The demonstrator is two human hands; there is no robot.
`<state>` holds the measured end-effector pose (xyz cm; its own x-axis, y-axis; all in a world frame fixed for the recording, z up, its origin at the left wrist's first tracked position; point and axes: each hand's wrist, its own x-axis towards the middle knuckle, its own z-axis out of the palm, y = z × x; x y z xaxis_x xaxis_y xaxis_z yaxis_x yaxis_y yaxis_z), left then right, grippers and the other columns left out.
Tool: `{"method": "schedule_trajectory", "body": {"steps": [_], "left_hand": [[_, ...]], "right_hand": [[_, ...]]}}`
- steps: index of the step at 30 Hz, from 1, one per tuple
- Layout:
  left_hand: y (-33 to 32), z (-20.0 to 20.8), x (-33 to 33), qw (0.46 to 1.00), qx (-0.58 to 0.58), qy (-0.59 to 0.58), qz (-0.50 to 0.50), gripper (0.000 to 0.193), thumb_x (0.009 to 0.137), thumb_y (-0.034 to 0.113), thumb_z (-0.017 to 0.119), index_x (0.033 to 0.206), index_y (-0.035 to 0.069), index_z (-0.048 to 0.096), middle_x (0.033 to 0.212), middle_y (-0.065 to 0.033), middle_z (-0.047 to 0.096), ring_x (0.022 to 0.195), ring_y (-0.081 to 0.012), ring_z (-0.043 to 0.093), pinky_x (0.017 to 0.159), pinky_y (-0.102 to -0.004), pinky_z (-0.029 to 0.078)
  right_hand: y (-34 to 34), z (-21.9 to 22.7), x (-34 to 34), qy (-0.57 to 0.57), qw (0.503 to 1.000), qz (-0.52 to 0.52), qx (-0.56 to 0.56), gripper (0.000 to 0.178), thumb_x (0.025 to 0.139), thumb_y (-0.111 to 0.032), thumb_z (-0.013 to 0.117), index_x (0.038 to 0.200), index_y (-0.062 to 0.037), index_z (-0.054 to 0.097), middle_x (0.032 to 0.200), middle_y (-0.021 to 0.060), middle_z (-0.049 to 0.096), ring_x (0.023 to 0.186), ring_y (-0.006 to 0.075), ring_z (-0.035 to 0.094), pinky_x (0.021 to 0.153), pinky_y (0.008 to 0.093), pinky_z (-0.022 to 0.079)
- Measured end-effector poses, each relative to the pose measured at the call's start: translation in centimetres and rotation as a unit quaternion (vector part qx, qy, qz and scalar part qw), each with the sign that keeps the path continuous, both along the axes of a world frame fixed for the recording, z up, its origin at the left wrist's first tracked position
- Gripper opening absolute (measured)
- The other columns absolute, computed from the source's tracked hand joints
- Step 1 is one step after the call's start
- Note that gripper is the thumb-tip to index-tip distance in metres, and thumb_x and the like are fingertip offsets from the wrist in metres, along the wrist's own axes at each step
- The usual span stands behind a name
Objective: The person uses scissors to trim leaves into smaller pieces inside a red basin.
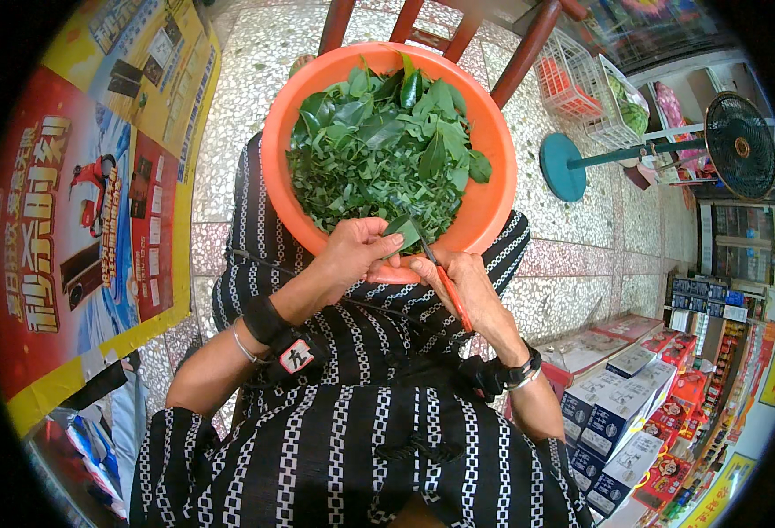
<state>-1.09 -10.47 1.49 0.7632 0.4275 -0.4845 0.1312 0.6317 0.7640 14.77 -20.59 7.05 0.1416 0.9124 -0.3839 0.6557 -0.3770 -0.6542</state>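
Head view: left hand, thumb and fingers pinching a leaf over basin's near rim. Right hand, same rim, fingers curled round scissors. Leaves heaped inside basin.

The left hand covers part of the leaf pinched in its fingers, and the right hand hides part of the orange handles of the scissors; whether both blades touch the leaf is too small to tell. Heaped greenery buries the bottom of the orange basin, which itself blocks part of the patterned clothing. The wooden chair beyond is cut off at the far edge. At left, the poster runs into the dark border. At right, the fan has blades indistinct behind its grille, and the shelved packets are too small to identify.
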Motion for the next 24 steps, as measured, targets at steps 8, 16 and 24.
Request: {"method": "schedule_trajectory", "body": {"steps": [8,16,24], "left_hand": [[0.2,-1.0,0.0,0.996,-0.006,-0.045,0.083,0.011,0.093,0.013,0.056,0.095,0.003,0.058,0.076,-0.0032,0.062,0.054,-0.0034,0.047,0.044,-0.0191,0.039],[-0.2,0.1,0.4,0.998,-0.043,-0.004,0.042,0.016,0.091,0.015,0.058,0.097,0.0,0.058,0.081,-0.0083,0.066,0.054,-0.0049,0.054,0.051,-0.0227,0.052],[0.2,-0.2,-0.1,0.997,-0.037,-0.008,0.062,0.013,0.091,0.016,0.06,0.093,0.003,0.06,0.077,-0.0033,0.064,0.059,-0.0044,0.056,0.055,-0.0206,0.051]], "right_hand": [[-0.7,-0.2,0.6,-0.011,0.995,0.008,0.102,0.043,0.087,-0.036,0.063,0.082,0.0048,0.051,0.068,0.019,0.05,0.06,0.0315,0.052,0.056,0.0414,0.041],[-0.6,-0.7,0.2,-0.053,0.995,0.042,0.07,0.044,0.089,-0.04,0.06,0.085,0.0027,0.05,0.066,0.0187,0.052,0.059,0.0352,0.054,0.056,0.0435,0.042],[-0.4,0.2,0.5,0.02,0.997,-0.057,0.042,0.045,0.089,-0.04,0.059,0.075,0.0028,0.053,0.052,0.0143,0.048,0.047,0.0291,0.048,0.049,0.0396,0.039]]}}
